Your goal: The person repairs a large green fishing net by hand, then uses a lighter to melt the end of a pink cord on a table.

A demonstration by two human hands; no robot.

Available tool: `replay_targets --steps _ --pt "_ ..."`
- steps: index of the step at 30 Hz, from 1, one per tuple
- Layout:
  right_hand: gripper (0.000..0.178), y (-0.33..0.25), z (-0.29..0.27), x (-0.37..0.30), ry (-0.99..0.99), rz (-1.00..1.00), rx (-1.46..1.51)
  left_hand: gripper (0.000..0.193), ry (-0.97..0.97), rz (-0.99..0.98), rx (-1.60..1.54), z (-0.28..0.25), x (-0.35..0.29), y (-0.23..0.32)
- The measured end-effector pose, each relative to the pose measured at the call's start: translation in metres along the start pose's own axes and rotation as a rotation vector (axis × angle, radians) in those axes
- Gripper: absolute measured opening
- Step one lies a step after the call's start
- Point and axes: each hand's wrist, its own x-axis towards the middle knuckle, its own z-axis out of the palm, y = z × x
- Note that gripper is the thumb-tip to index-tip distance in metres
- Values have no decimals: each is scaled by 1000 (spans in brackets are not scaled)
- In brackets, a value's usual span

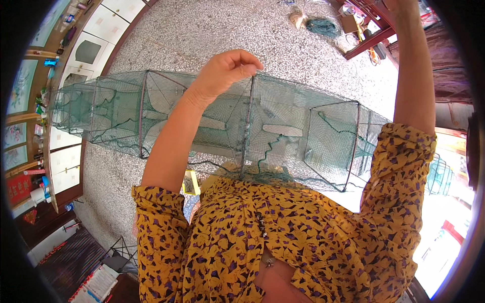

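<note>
A long green mesh fish trap stretches across the view in front of me, held square by dark metal frames. My left hand is over its upper edge with the fingers curled and pinched together. Its fingertips meet the mesh at the top of a middle frame. Anything finer in that pinch is too small to make out. Raised far up to the right, my right hand is mostly cut off by the picture's top edge, so its fingers are hidden. Green cord dangles along the trap's near side.
White cabinets and a cluttered counter line the left. A bundle of dark green netting lies on the speckled floor at the far side, near a reddish wooden stand. Something yellow shows beside my left elbow.
</note>
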Motion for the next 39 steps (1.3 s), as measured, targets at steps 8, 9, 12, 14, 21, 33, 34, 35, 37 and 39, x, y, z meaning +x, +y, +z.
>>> replay_targets --steps 8,9,12,14,21,33,34,35,37,39 --pt "16 48 65 -93 -808 91 -606 8 87 130 323 1 -38 15" --pt "13 61 69 -103 -834 76 -611 8 103 176 368 4 -43 14" --pt "7 80 73 -116 -879 78 -574 8 153 281 466 14 -50 10" --pt "6 85 78 -119 -893 154 -570 7 207 302 498 17 -55 10" --pt "11 106 82 -127 -901 345 -301 6 350 328 486 34 -64 -2" --pt "21 107 116 -148 -843 444 -65 8 311 200 430 38 -68 -8" --pt "20 107 116 -149 -827 408 -107 8 309 200 450 38 -68 -5" --pt "20 106 117 -149 -810 371 -149 7 306 200 471 38 -68 -3" --pt "10 103 122 -151 -761 248 -283 8 307 200 437 39 -68 -4" --pt "11 105 125 -153 -756 36 -449 7 309 183 382 40 -69 -7"
